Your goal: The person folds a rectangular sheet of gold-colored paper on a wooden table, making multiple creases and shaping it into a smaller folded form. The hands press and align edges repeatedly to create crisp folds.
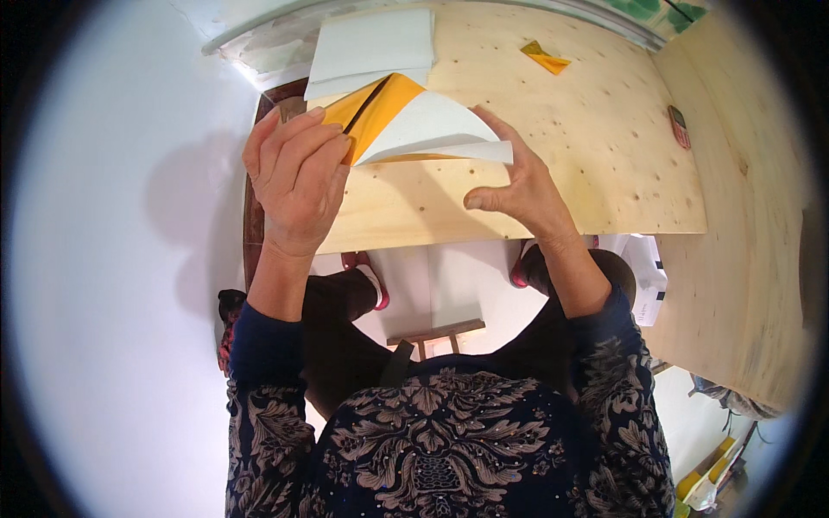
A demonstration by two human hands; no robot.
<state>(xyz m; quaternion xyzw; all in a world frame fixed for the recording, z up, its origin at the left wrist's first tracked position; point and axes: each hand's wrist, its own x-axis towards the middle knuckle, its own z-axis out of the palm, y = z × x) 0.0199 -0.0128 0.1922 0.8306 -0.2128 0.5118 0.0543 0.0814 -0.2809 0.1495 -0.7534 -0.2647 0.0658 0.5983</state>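
Note:
Above the near part of the wooden table, my left hand point(298, 177) is closed on the left edge of a folded yellow-orange sheet point(380, 108) with a black stripe. A white paper sheet point(436, 125) lies against it, curved, its lower right edge turned up. At that right end is my right hand point(527, 186), its thumb stretched well apart from the fingers. Those fingertips are partly hidden behind the white paper, and I cannot tell whether they touch it.
A stack of white sheets point(371, 47) lies at the table's far left. Farther back on the wooden table point(553, 129) is a small folded yellow piece point(545, 59). A red phone-like handset point(679, 127) lies near the right edge, beside a wooden panel point(747, 207).

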